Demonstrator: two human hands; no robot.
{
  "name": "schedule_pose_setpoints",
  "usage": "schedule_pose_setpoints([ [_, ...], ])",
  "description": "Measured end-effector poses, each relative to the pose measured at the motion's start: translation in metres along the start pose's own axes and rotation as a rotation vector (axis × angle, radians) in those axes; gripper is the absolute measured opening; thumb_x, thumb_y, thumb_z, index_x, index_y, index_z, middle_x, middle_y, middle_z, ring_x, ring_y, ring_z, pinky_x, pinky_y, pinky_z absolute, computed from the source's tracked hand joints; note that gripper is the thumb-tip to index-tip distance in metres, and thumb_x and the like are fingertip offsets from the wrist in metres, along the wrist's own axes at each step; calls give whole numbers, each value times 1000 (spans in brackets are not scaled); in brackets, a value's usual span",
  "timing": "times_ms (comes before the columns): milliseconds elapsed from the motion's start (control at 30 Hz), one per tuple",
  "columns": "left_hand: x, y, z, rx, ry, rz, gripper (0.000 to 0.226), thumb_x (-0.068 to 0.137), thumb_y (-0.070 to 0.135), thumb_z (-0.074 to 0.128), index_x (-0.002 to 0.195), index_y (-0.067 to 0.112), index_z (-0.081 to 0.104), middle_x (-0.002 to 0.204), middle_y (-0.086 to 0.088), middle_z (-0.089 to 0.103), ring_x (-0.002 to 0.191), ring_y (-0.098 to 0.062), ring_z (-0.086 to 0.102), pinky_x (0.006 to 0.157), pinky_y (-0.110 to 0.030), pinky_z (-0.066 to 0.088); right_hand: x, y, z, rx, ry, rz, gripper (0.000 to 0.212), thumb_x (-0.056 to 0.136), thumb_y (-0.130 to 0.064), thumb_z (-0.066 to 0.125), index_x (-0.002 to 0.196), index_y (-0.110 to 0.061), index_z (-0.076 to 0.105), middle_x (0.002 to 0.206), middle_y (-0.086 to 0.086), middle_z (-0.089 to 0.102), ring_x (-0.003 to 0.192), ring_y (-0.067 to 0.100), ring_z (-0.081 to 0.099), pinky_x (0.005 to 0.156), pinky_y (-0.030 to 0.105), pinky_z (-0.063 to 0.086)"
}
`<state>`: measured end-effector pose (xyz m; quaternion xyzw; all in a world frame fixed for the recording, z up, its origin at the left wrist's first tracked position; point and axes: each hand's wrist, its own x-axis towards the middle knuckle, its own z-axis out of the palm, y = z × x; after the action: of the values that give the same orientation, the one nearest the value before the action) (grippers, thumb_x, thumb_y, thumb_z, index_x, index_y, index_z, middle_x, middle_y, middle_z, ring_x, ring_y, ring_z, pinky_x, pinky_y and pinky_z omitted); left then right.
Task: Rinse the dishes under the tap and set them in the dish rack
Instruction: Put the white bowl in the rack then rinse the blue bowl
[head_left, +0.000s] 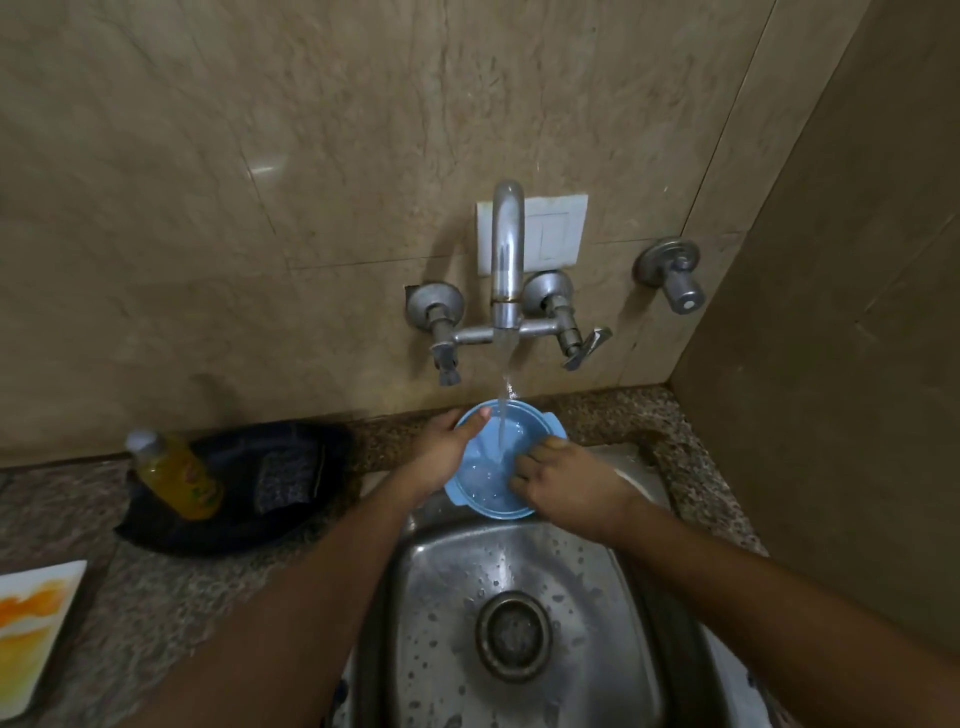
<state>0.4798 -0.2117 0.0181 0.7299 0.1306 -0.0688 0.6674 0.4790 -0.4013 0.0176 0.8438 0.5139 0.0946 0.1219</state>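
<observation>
Left hand (441, 452) grips the blue plastic bowl's (485, 480) rim; right hand (563, 488) fingers curl inside it, above the steel sink (587, 597).

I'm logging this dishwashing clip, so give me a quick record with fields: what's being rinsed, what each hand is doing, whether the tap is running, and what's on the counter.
item: round light-blue plastic bowl with small side tabs, held over the steel sink
left hand: grips the bowl's left rim, thumb over the edge
right hand: fingers curled inside the bowl, seemingly rubbing it
tap: wall-mounted metal tap running, stream landing in the bowl
counter, left: yellow liquid bottle on a dark tray
dish rack: not in view
</observation>
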Motion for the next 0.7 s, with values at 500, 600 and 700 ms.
schedule_pose_setpoints([
  [500, -18, -33, 15, -169, 153, 120, 14, 97, 30, 57, 96, 35, 71, 91, 10, 75, 87, -6, 70, 72, -18, 52, 5, -47, -7, 224, -112, 347, 36, 82, -13, 52, 117, -10, 61, 113, 13, 64, 98, 30, 63, 88, 40, 50],
  [600, -14, -32, 16, -188, 143, 143, 14, 89, 39, 63, 96, 32, 73, 94, 5, 76, 91, -14, 71, 82, -33, 55, 14, -75, -10, 535, -113, 393, 52, 82, -10, 59, 132, -4, 48, 125, 15, 56, 105, 34, 61, 90, 41, 48],
  [700, -16, -44, 8, -247, 174, 118, 39, 80, 48, 63, 106, 21, 73, 102, -8, 75, 99, -29, 70, 90, -48, 55, -6, -63, 4, 414, 6, 218, 57, 75, -22, 64, 132, -20, 53, 119, 1, 67, 101, 20, 65, 92, 31, 49],
])
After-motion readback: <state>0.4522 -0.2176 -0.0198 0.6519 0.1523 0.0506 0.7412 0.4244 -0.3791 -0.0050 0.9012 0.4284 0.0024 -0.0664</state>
